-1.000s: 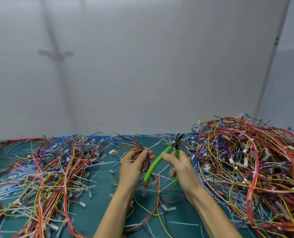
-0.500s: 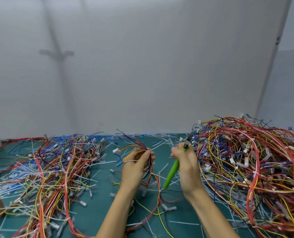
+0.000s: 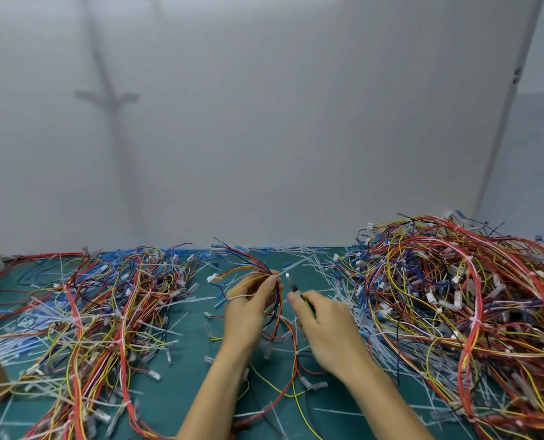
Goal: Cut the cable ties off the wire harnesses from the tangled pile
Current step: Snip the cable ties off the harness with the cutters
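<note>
The left hand [image 3: 251,308] keeps a pinching grip, fingertips and thumb pressed onto a small wire harness [image 3: 245,270] at centre frame, its coloured leads fanning up and left and looping down beside the palm. Just to its right, the right hand [image 3: 324,328] has a curled grip round the green-handled cutters [image 3: 292,285], whose steel tips point up towards the harness, near it but apart. Whether the blades are parted is too small to tell, and no tie on the held harness can be made out. Snipped cable ties [image 3: 315,258] litter the green surface [image 3: 188,401] around the hands. A flatter spread of harnesses [image 3: 105,306] at lower left looks already worked. The tangled pile [image 3: 454,296] at right stands high with white ties showing, so most of the job seems left.
</note>
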The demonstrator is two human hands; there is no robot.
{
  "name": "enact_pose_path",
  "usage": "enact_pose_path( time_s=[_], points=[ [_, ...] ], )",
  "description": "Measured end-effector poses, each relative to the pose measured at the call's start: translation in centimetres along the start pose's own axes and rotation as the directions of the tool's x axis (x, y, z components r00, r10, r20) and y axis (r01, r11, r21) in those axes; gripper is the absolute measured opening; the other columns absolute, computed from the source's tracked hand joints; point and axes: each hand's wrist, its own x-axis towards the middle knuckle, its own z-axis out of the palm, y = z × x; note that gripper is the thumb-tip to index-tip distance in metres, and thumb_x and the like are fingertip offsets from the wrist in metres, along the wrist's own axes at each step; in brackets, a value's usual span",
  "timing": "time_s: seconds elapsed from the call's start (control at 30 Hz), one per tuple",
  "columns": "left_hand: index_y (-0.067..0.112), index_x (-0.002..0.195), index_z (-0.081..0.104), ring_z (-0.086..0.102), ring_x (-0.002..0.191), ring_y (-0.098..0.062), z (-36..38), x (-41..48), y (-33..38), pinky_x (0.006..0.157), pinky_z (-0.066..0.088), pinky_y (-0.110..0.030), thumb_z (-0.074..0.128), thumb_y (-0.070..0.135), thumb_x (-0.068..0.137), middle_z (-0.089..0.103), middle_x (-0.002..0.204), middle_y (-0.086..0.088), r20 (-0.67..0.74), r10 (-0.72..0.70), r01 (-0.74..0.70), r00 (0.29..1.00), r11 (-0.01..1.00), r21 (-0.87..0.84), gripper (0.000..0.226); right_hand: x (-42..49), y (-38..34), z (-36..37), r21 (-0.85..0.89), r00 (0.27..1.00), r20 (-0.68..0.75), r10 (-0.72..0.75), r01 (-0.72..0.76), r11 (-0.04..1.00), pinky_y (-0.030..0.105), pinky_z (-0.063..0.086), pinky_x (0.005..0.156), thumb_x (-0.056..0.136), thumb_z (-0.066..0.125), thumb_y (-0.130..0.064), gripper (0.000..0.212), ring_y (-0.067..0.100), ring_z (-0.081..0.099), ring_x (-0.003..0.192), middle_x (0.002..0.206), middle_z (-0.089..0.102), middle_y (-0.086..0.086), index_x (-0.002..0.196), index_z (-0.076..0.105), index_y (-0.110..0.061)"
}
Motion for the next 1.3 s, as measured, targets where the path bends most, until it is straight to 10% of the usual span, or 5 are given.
enact_pose_path(
  time_s=[1.3],
  points=[
    [0.017,0.102,0.074,0.071,0.089,-0.009,-0.04,-0.66,0.84,0.073,0.053,-0.016,0.063,0.014,0.093,0.076,0.095,0.0,0.106,-0.057,0.048,0.993,0.995,0.082,0.014,-0.12,0.21,0.07,-0.002,0.997,-0.06,0.042,-0.043,0.999,0.041,0.042,0.068,0.099,0.037,-0.052,0.05,0.021,0.056,0.066,0.061,0.059,0.0,0.069,0.058,-0.018]
  ],
)
